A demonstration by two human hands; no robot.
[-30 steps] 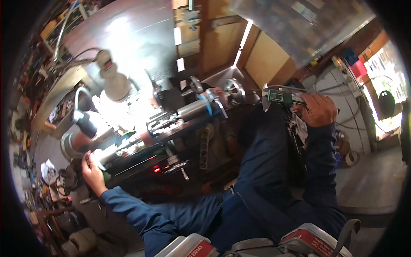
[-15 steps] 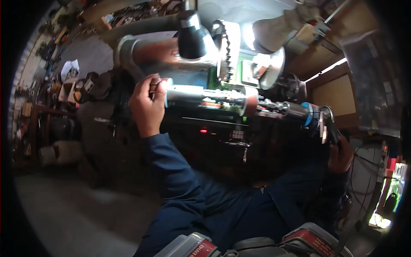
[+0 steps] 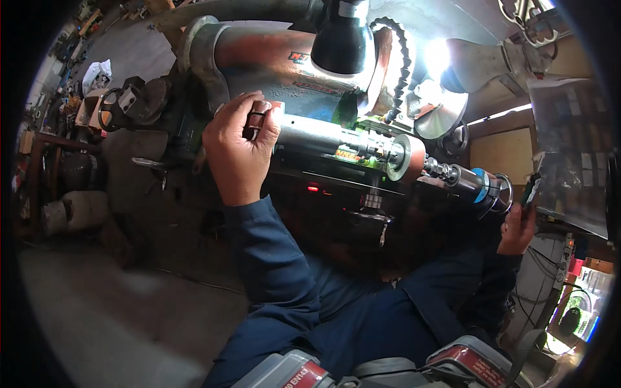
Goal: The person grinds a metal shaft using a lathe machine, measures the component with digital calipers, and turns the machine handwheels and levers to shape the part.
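Note:
A long shiny metal shaft assembly (image 3: 317, 134) with stepped sections lies across the machine in front of me. My left hand (image 3: 240, 145) is closed round its left end, the thumb over the end face. Midway along sits a reddish wheel-like disc (image 3: 407, 158) with a bright metal rim. At the right end are a blue band (image 3: 480, 185) and a dark collar with a metal ring (image 3: 504, 193). Beside that ring my right hand (image 3: 517, 229) grips a slim tool (image 3: 532, 189) with a dark green handle and light metal tip, pointing upward; its exact kind is unclear.
A grey and red machine housing (image 3: 278, 58) stands behind the shaft, with a black lamp head (image 3: 343, 39) over it. A bright work light (image 3: 446, 58) shines at the right. A crank handle (image 3: 383, 233) hangs below the shaft. Clear sheeting (image 3: 569, 142) hangs far right.
The tool in my right hand has moved away from the ring at the shaft's right end and now points up. My left hand stays on the left end. The whole view has shifted slightly.

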